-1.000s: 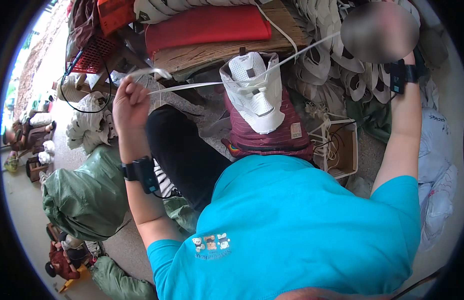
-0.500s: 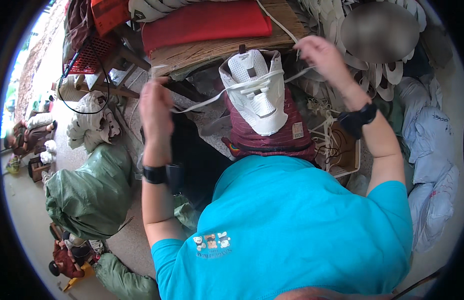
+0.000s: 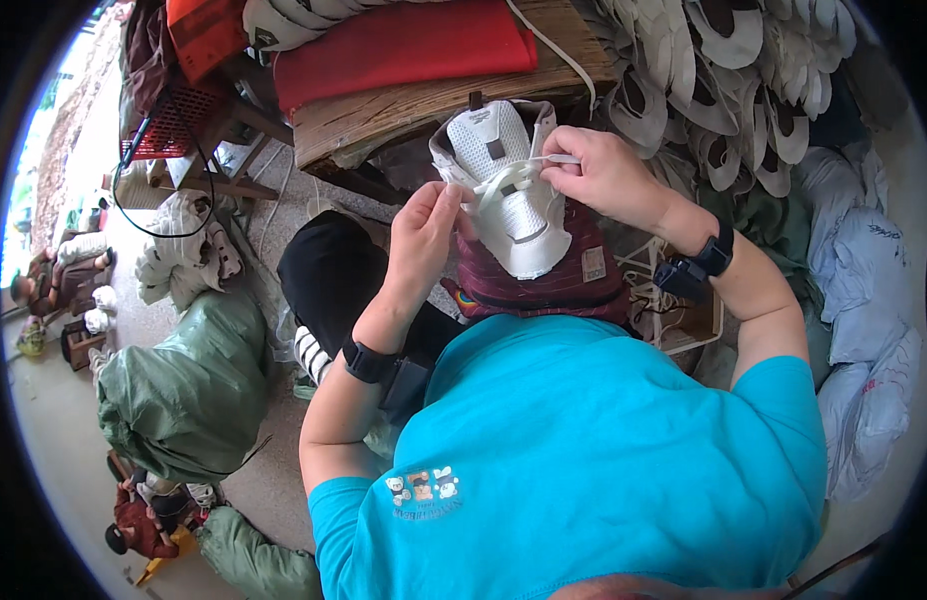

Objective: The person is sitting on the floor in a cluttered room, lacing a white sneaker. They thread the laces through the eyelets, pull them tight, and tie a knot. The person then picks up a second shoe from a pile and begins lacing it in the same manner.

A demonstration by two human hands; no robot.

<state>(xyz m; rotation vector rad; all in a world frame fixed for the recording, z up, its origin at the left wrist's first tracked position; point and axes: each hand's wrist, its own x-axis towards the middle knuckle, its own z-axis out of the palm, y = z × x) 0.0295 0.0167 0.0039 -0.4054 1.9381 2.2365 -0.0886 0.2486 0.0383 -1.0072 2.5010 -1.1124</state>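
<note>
A white shoe upper (image 3: 528, 235) rests on a maroon striped cloth (image 3: 528, 285) at my lap, its tongue (image 3: 473, 140) and collar toward the table. White shoelace (image 3: 508, 177) crosses the tongue in a loose loop. At the upper's left edge, my left hand (image 3: 423, 235) is closed, thumb and finger pinching the lace. On the other side my right hand (image 3: 608, 175) pinches a lace end between thumb and forefinger, close to the upper's right edge. My fingertips hide parts of the lace.
A wooden table (image 3: 383, 115) with a folded red cloth (image 3: 403, 55) stands ahead. Many white shoe uppers (image 3: 718, 100) hang at the far right. A box with laces (image 3: 673, 310) sits right of my lap. Green sacks (image 3: 188, 370) lie left; pale bundles (image 3: 863, 290) line the right.
Both hands have come inward and down from wide apart to the shoe upper. The lace, earlier pulled out taut to both sides, now lies looped over the tongue.
</note>
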